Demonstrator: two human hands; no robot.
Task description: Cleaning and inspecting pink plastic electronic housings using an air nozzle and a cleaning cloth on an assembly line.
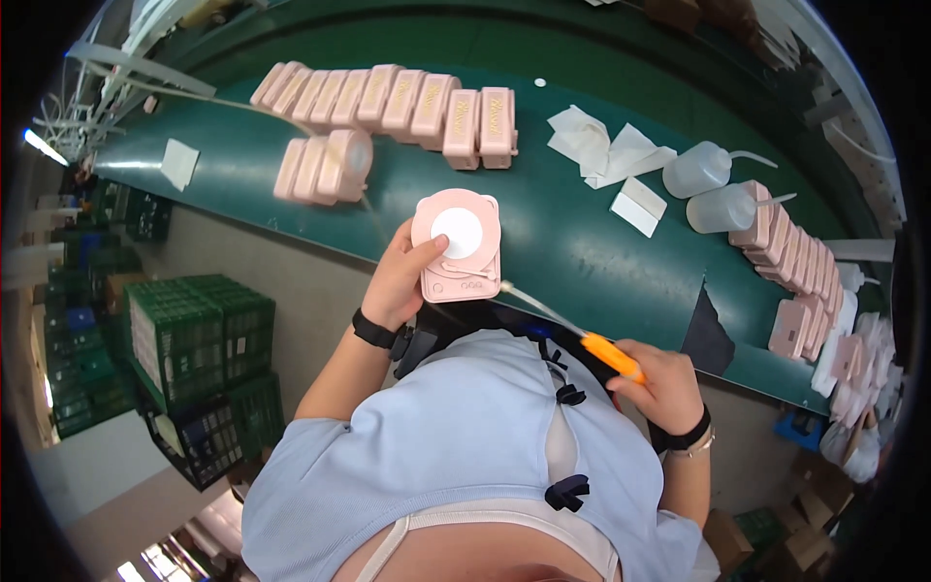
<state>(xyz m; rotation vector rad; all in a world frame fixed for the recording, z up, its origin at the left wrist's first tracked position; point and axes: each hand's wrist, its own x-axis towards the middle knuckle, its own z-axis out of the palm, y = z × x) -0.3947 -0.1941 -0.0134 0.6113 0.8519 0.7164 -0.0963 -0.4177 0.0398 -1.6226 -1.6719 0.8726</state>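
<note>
At the table's near edge my left hand (396, 272) holds a pink toy record player (464, 284). Its round pink turntable carries a white disc (462, 233), and my left thumb lies on that disc. A small pink tone arm lies below the turntable, above some small round knobs. My right hand (659, 386) is closed around the orange handle of a tool with a thin metal shaft (613, 357). The shaft points up and left, and its pale tip is at the record player's right side. Whether the tip touches it, I cannot tell.
Pink cases (373, 97) stand in a row along the back, with a shorter group (312, 170) before them. To the right are white cloths (580, 139), a white block (638, 206), two squeeze bottles (696, 170) and more pink cases (790, 247). Green crates (199, 335) stand at left.
</note>
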